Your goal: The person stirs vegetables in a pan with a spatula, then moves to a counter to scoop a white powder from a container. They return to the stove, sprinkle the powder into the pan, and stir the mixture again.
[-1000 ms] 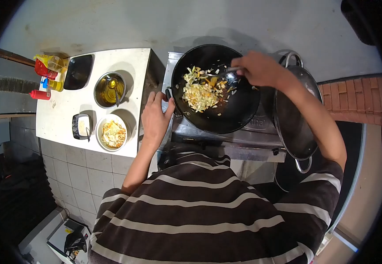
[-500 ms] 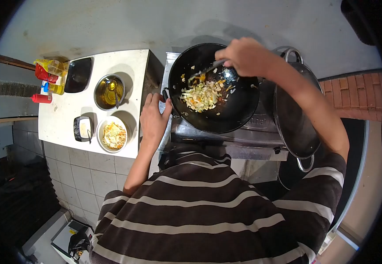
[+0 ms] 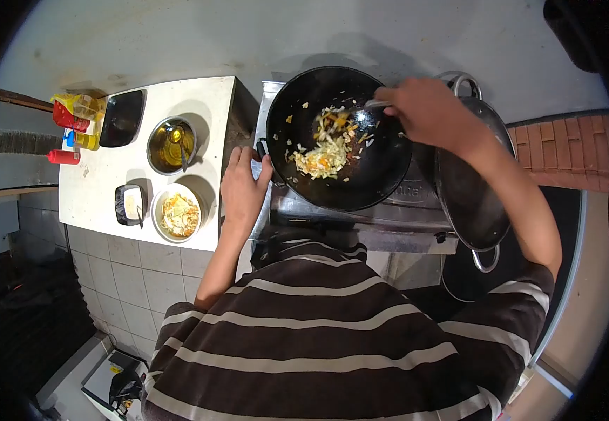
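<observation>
In the head view, a black wok (image 3: 381,175) sits on the stove with shredded cabbage and carrot (image 3: 325,158) heaped left of its middle. My right hand (image 3: 423,112) is closed round the handle of a metal spatula (image 3: 369,106) above the wok's right side. The spatula's far end reaches into the shreds and is blurred. My left hand (image 3: 243,186) is at the wok's left rim, its thumb and fingers about the small black side handle (image 3: 261,149). Part of that handle is hidden by the fingers.
A large lidded pot (image 3: 476,189) stands close on the right. On the white table (image 3: 97,186) at left are a steel pot of oil (image 3: 157,151) with a ladle, a white bowl of shreds (image 3: 178,216), a small black dish (image 3: 130,205), a black tray (image 3: 122,118) and a red bottle (image 3: 64,156).
My right hand and the spatula have moved right and slightly down, with some shreds drawn up and to the right in the wok. My left hand stays at the handle.
</observation>
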